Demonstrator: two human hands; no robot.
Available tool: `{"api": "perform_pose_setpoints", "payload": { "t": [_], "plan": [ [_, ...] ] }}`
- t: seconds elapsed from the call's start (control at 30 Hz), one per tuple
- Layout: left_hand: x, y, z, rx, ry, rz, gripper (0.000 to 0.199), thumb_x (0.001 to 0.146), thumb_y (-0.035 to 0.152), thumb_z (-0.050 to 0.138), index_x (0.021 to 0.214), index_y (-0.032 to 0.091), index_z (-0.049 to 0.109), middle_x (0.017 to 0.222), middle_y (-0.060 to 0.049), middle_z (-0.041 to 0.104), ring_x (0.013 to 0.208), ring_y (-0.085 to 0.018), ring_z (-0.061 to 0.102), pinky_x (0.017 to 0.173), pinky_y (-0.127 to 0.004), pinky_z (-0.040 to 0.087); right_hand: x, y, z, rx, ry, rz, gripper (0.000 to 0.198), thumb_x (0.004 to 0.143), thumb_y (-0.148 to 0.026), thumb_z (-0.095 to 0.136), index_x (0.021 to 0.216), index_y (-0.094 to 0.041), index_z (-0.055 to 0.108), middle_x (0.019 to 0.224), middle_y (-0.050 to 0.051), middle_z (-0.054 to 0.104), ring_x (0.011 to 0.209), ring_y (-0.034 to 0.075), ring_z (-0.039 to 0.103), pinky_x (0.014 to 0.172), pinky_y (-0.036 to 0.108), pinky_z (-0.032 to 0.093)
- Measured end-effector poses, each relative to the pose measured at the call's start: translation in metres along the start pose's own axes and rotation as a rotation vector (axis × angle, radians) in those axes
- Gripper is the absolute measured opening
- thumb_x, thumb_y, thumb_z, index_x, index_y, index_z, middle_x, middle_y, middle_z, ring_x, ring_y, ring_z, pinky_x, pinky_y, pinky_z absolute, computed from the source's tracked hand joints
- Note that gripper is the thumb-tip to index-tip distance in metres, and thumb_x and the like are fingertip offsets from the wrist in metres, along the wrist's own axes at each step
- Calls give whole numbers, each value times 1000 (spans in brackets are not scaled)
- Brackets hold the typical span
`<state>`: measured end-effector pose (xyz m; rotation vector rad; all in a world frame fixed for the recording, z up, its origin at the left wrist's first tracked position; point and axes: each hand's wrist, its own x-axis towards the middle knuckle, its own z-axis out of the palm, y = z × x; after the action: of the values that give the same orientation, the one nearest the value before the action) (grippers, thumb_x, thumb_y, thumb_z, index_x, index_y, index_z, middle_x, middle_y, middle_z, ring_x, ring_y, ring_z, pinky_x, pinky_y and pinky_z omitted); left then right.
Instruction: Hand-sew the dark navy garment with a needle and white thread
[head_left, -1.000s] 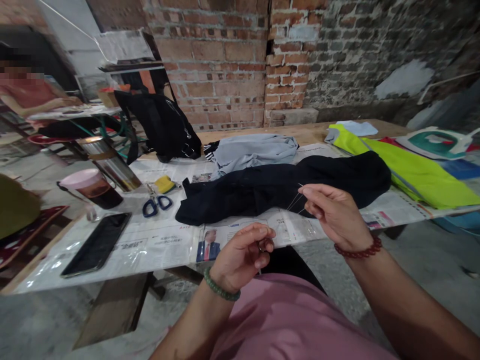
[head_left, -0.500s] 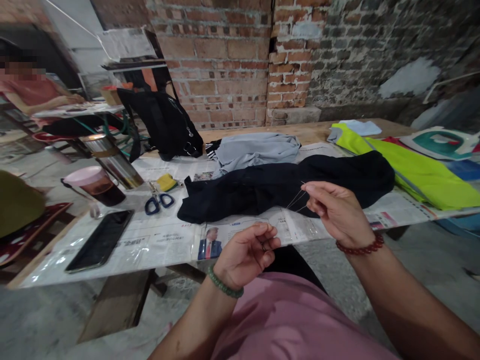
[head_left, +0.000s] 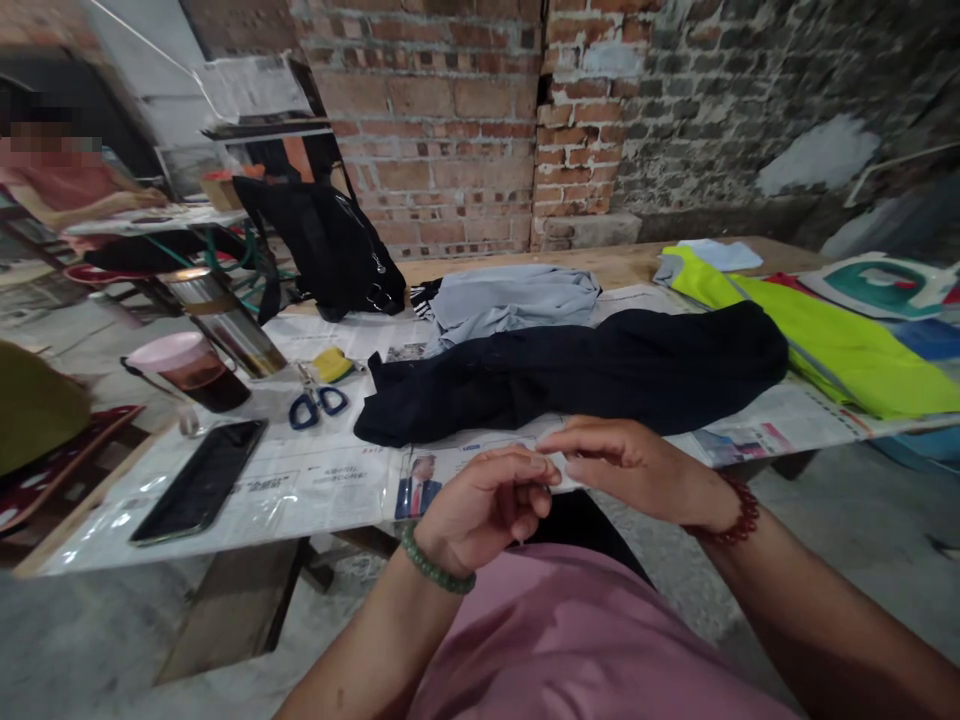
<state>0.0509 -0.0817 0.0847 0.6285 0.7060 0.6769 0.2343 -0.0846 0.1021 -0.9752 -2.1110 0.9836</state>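
Note:
My left hand [head_left: 491,495], a green bead bracelet at its wrist, is closed with thumb and index finger pinched; what they hold is too small to make out. Reaching in from the right, my right hand [head_left: 637,468] has its fingers stretched out, the thumb and index finger apart at the left fingertips. No thread can be made out between the hands now. Just beyond them a dark navy garment [head_left: 570,370] lies bunched lengthwise on the newspaper-covered table [head_left: 315,490].
Left on the table are a phone [head_left: 199,480], scissors [head_left: 319,405], a yellow item [head_left: 332,365], a lidded cup [head_left: 199,375] and a steel flask [head_left: 232,325]. Behind lie a black bag [head_left: 322,250] and grey cloth [head_left: 517,300]; right, a neon vest [head_left: 810,345] and an iron [head_left: 885,285].
My right hand, which was raised over the navy garment pinching thin pale thread, has come down and left to my left fingertips. Its fingers have spread. The left hand has shifted slightly left.

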Motion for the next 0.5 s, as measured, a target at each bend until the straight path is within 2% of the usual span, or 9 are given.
{"api": "perform_pose_setpoints", "payload": {
  "t": [0.07,0.17,0.33,0.43,0.5],
  "plan": [
    [-1,2,-1,26,-5,-10,6,65,16,59,65,10,61,49,0,56,36,-6,47,28,-15,20,0,1,2,11,-57,29,29,80,-26,49,106,-20,60,84,3,57,71,9,50,64,20,40],
    [-3,2,-2,44,11,-22,7,66,17,60,65,11,61,45,2,54,30,-4,42,27,-15,15,1,7,6,59,-53,117,29,77,-29,54,103,-20,62,75,1,55,61,7,47,56,19,38],
    [-3,2,-1,5,43,-6,4,66,16,61,66,12,59,63,0,63,32,-3,45,26,-14,17,3,13,14,200,83,252,17,70,-30,61,78,-16,67,71,2,59,62,10,50,56,21,38],
    [-3,2,0,-8,48,2,4,66,15,61,68,13,58,67,-2,65,33,-3,45,26,-14,18,4,11,15,262,142,261,13,70,-28,60,72,-15,66,71,2,60,66,11,52,59,22,39],
    [-3,3,0,-12,54,5,4,66,14,61,69,13,58,69,-3,65,34,-3,46,26,-13,19,4,10,13,281,162,264,14,71,-28,60,70,-15,64,67,1,57,60,9,48,55,20,36]
  ]
}}
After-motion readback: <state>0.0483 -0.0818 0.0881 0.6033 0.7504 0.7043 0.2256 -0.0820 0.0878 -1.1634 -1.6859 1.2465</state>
